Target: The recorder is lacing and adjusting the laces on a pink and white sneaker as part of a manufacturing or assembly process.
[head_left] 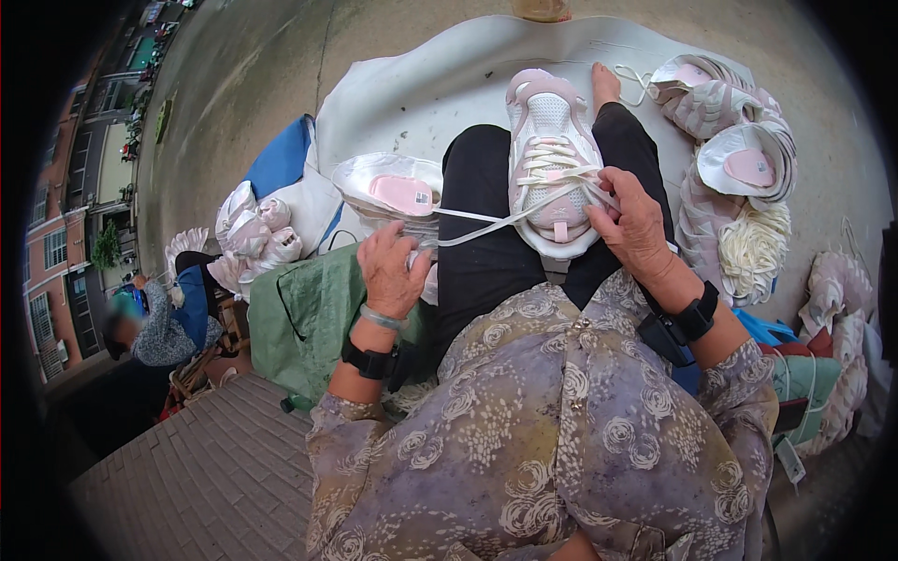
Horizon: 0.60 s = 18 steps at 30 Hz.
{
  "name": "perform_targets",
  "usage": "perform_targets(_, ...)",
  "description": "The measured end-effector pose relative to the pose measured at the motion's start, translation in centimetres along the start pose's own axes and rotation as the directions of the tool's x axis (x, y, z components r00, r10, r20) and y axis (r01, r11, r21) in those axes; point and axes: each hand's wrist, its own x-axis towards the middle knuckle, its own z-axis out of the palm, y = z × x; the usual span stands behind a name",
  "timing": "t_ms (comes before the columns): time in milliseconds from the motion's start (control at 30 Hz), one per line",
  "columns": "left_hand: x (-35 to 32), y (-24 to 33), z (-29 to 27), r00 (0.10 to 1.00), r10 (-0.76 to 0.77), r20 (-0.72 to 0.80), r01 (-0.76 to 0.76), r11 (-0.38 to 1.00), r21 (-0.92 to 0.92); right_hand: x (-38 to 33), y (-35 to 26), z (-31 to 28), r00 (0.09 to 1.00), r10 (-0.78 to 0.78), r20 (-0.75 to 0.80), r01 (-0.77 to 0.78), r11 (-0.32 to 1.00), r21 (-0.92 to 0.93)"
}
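Pinching the white lace [486, 222] taut, my left hand [393, 271] is closed on its free end while my right hand [636, 229] grips it at the eyelets of the pink-and-white sneaker [552, 164] on my lap. I judge lacing is midway; next comes threading the following eyelet. Beside my left hand, a clear bag [388, 192] holds a pink insole.

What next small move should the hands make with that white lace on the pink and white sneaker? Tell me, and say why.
Probably draw the flat white shoelace through with the left hand. It runs taut from that hand to the upper eyelets of the pink and white mesh sneaker on the lap, where the right hand pinches at the lacing, so taking up its length seems due.
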Motion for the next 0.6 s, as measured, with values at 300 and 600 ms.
perform_targets(300, 8.8, 8.2, 4.3, 0.983, 0.161, -0.092, -0.185, 0.873, -0.451, -0.2, 0.6, -1.8, 0.962, 0.248, 0.110, -0.249, 0.969, -0.010)
perform_targets(600, 9.1, 8.4, 5.4, 0.992, 0.103, -0.070, -0.124, 0.866, -0.484, -0.1, -0.4, -1.7, 0.980, 0.160, 0.121, -0.158, 0.987, -0.026)
